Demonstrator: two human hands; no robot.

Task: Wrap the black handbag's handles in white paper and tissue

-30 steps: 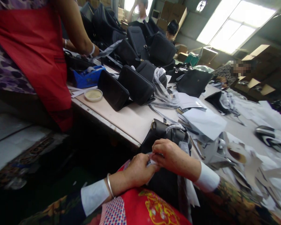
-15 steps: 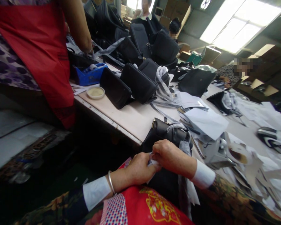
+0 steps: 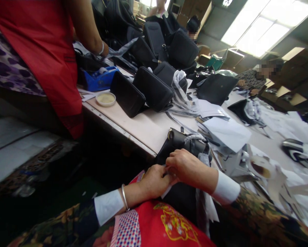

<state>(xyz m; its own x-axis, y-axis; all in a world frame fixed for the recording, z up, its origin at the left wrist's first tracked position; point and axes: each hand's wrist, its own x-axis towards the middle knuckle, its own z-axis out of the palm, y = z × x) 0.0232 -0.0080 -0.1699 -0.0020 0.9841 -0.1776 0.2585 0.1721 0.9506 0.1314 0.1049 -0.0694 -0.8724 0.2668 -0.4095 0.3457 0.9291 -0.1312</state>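
Bag workshop: worktable (image 3: 143,128) of black bags (image 3: 154,88).

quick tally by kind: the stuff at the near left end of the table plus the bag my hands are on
black pouches standing in a row: 3
blue tape dispenser: 1
round dish: 1
black handbag under the left hand and right hand: 1
total: 6

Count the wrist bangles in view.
2. One silver bangle sits on the wearer's left wrist, behind the left hand pinching a white slip. One pale bangle circles the co-worker's wrist above the blue box. Others may be hidden under sleeves.
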